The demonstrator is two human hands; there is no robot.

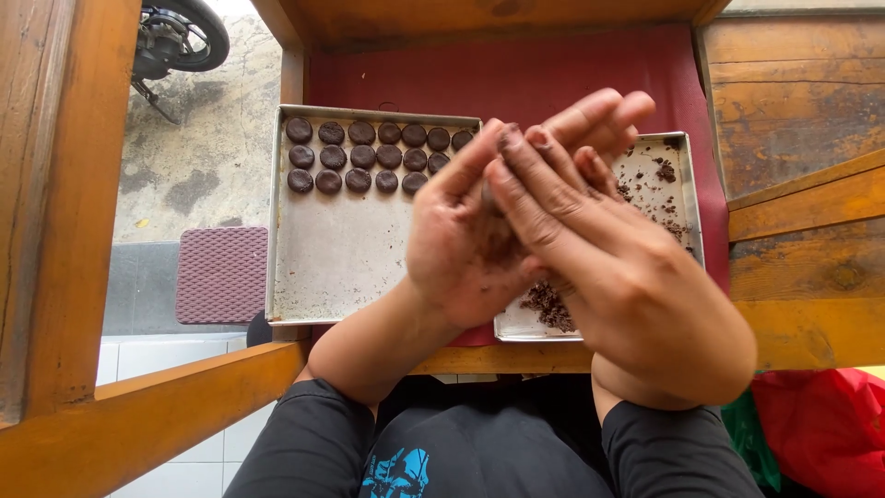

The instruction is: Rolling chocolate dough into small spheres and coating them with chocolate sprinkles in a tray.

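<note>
Head view, looking down over a wooden table edge (645,355) covered by a dark red cloth (516,78).

Left hand (461,240): palm turned up and toward the right, fingers extended. Right hand (599,267): laid across it palm-down, fingers flat. The two palms are pressed together; a small dark lump of dough (489,198) shows only as a sliver between them, so neither hand is closed in a fist, both flat and clamping the piece. Dark smears on the right fingertips (512,143).

Far left: large metal tray (341,267) carrying three rows of round dark dough discs (361,157) along its far edge; the near part is bare metal. Right, mostly behind the hands: second tray (678,184) with loose dark crumbs (551,304) scattered over it.

Left, beyond the table: concrete ground, a purple mat (221,275), part of a motorcycle wheel (180,35).

Risks, as judged:
- Hands are held over the gap between trays and the near table edge; if the palms part, the lump could drop onto the cloth or lap.
- Crumbly dough; uneven pressure could crack the piece.
- Sticky residue on the fingers could pull the piece apart on release.
</note>
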